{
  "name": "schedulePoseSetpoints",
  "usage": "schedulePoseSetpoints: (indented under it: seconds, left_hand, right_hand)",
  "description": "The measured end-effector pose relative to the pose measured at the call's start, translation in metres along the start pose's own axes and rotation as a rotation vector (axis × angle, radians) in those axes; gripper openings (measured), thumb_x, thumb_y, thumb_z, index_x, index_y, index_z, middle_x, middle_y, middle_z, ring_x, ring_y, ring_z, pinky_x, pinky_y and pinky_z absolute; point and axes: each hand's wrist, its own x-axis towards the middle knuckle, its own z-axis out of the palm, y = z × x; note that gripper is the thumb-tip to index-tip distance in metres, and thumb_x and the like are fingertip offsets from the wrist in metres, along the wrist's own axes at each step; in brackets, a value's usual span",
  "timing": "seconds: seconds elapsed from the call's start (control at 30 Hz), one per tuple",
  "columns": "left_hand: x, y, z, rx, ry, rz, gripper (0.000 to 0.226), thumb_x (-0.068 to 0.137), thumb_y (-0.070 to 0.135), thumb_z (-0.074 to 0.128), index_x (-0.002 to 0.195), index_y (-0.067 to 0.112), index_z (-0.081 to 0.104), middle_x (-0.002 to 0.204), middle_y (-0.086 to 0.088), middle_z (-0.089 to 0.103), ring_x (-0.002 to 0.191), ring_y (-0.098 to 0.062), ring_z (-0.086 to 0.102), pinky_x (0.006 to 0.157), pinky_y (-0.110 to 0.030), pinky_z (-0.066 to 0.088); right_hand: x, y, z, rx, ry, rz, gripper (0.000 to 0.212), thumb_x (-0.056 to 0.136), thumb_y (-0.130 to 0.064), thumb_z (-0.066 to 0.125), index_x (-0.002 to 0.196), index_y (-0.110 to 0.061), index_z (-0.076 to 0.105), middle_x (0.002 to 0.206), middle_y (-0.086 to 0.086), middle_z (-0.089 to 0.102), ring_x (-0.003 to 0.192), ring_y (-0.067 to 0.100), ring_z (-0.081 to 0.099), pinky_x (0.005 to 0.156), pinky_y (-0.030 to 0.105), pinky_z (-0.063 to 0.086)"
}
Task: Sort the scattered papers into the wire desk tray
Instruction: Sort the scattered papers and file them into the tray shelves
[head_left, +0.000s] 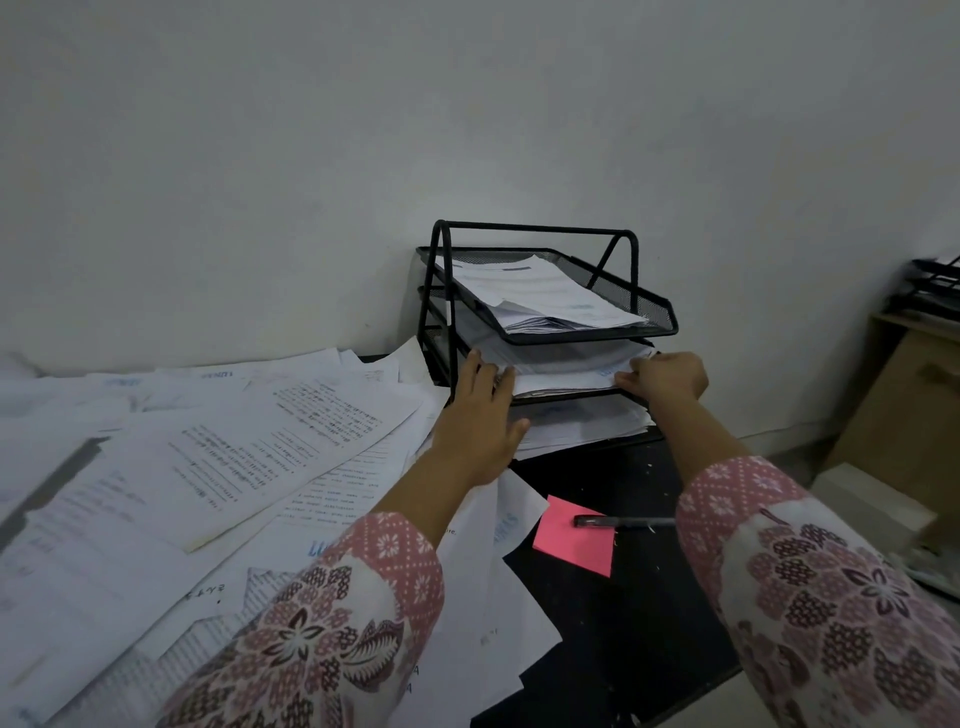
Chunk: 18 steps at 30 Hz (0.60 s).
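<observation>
A black three-tier wire desk tray (652, 304) stands against the wall at the back of the dark desk. Each tier holds white papers. A stack of papers (566, 371) lies in the middle tier, its front edge sticking out. My left hand (480, 421) lies with straight fingers against the stack's left front corner. My right hand (667, 376) pinches the stack's right front corner with curled fingers. Scattered printed papers (208, 467) cover the desk to the left.
A pink sticky note (576, 538) with a black pen (618, 521) across it lies on the black desk (623, 623) between my forearms. A wooden cabinet (904, 415) with another black tray (930, 288) on top stands at the right.
</observation>
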Motion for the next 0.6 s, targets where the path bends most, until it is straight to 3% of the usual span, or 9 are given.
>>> schedulePoseSetpoints:
  seconds: [0.03,0.1,0.13,0.2,0.33,0.5,0.6]
  left_hand:
    - [0.0,0.0,-0.002,-0.005,-0.027,0.008,0.067,0.099,0.039,0.038,0.15,0.005,0.01,0.156,-0.01,0.008,0.144,-0.026,-0.013,0.117,-0.035,0.007]
    - [0.0,-0.001,-0.008,-0.047,-0.089,0.017,0.068,0.099,0.038,0.039,0.149,0.003,0.008,0.156,-0.01,0.004,0.144,-0.026,-0.016,0.116,-0.032,-0.003]
    - [0.0,-0.002,-0.013,-0.092,-0.118,0.018,0.069,0.099,0.036,0.04,0.149,0.002,0.007,0.157,-0.01,0.002,0.144,-0.026,-0.017,0.115,-0.031,-0.006]
    - [-0.004,-0.005,-0.024,-0.2,-0.16,0.035,0.067,0.099,0.031,0.042,0.149,0.002,0.007,0.158,-0.009,0.0,0.144,-0.023,-0.015,0.113,-0.025,-0.007]
    - [-0.032,-0.026,-0.043,-0.24,-0.15,0.109,0.062,0.099,0.024,0.044,0.15,0.01,0.012,0.158,-0.003,0.0,0.145,-0.015,-0.006,0.108,-0.013,-0.004]
    - [-0.09,-0.077,-0.063,-0.17,-0.115,0.03,0.056,0.099,0.028,0.044,0.149,0.02,0.02,0.158,0.005,0.003,0.145,-0.007,0.001,0.11,-0.014,0.002]
    - [-0.131,-0.112,-0.082,-0.121,-0.038,-0.073,0.049,0.097,0.025,0.048,0.143,0.02,0.033,0.155,0.002,0.02,0.144,-0.012,0.015,0.115,-0.023,0.013]
  right_hand:
    - [-0.002,0.0,0.002,-0.027,0.022,-0.013,0.008,0.087,0.001,0.058,0.087,-0.004,0.052,0.039,-0.011,0.057,0.032,0.002,0.054,0.042,0.015,0.048]
    - [-0.01,0.0,0.005,-0.027,0.079,-0.021,0.016,0.085,0.001,0.062,0.1,0.002,0.055,0.077,0.005,0.07,0.033,0.006,0.058,0.037,0.016,0.047]
    - [-0.018,-0.001,0.008,-0.006,0.081,-0.021,0.023,0.085,0.0,0.061,0.107,0.003,0.054,0.096,0.014,0.066,0.037,0.011,0.061,0.041,0.021,0.052]
    - [-0.035,-0.005,0.016,-0.007,0.058,-0.043,0.026,0.086,0.0,0.058,0.111,0.002,0.052,0.108,0.02,0.06,0.046,0.019,0.065,0.05,0.027,0.057]
    - [-0.077,-0.009,0.041,-0.004,-0.03,-0.132,0.021,0.088,-0.003,0.056,0.108,0.004,0.055,0.098,0.018,0.061,0.049,0.017,0.063,0.041,0.018,0.05]
    - [-0.142,-0.003,0.081,-0.086,-0.177,-0.26,0.014,0.086,-0.01,0.061,0.096,-0.01,0.051,0.092,0.01,0.061,0.076,0.031,0.066,0.07,0.043,0.057]
    - [-0.184,0.007,0.109,-0.137,-0.328,-0.285,0.013,0.086,-0.009,0.061,0.092,-0.011,0.051,0.079,0.004,0.058,0.073,0.029,0.064,0.074,0.049,0.056]
